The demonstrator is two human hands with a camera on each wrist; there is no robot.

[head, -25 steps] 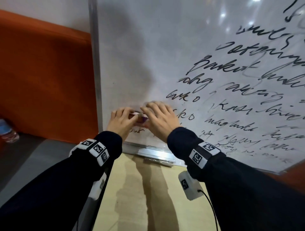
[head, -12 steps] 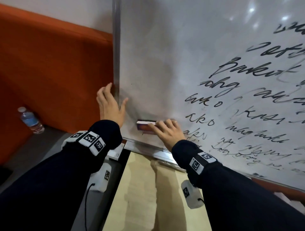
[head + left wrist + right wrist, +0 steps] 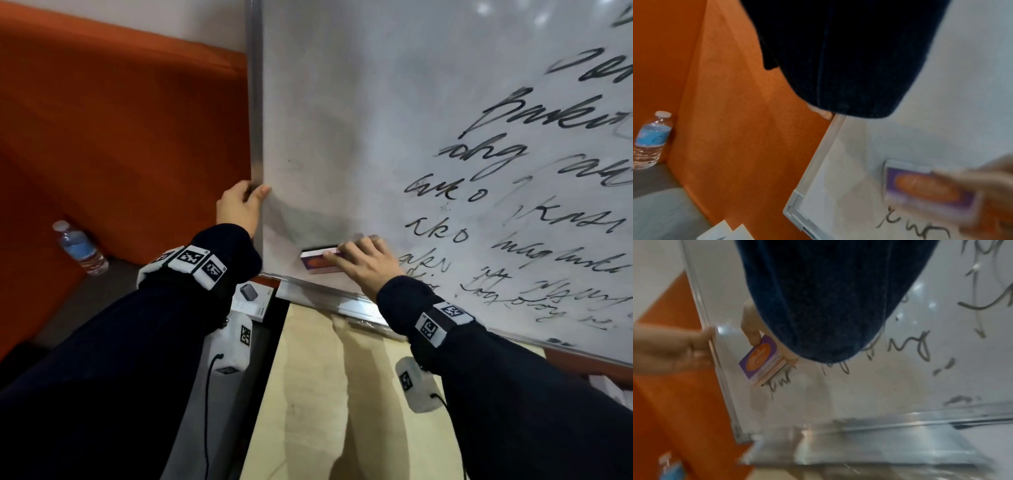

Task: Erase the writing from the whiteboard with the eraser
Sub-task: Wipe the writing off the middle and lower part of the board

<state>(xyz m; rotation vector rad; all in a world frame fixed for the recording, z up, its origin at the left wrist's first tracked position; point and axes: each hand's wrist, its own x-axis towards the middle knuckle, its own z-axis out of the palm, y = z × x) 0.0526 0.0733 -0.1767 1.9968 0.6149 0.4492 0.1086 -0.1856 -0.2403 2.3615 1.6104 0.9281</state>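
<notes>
Counter: a pale wooden counter (image 3: 308, 394) lies nearest, under both dark sleeves, and the board's lower edge stands on it.
Tray: a metal ledge (image 3: 329, 298) runs along the foot of the whiteboard, just below the eraser.
Right hand: the right hand (image 3: 366, 263) lies flat over the eraser (image 3: 317, 262), fingers (image 3: 346, 248) fairly straight on its back, thumb along its side in the right wrist view; it presses the eraser against the board.
Eraser: a small block with a purple and orange label, low on the whiteboard (image 3: 342, 120) near its left corner, touching the first strokes of the writing (image 3: 445, 236).
Handling: it looks light and rigid, with a soft wiping face; a flat, even press on its back should keep it from tipping or skidding.
Left hand: the left hand (image 3: 239, 209) grips the board's left frame (image 3: 255, 102), fingers wrapped behind it, thumb in front.
Board: probably light and liable to shift, hence the bracing.
Beyond: a water bottle (image 3: 80, 248) stands by the orange wall (image 3: 120, 137).
</notes>
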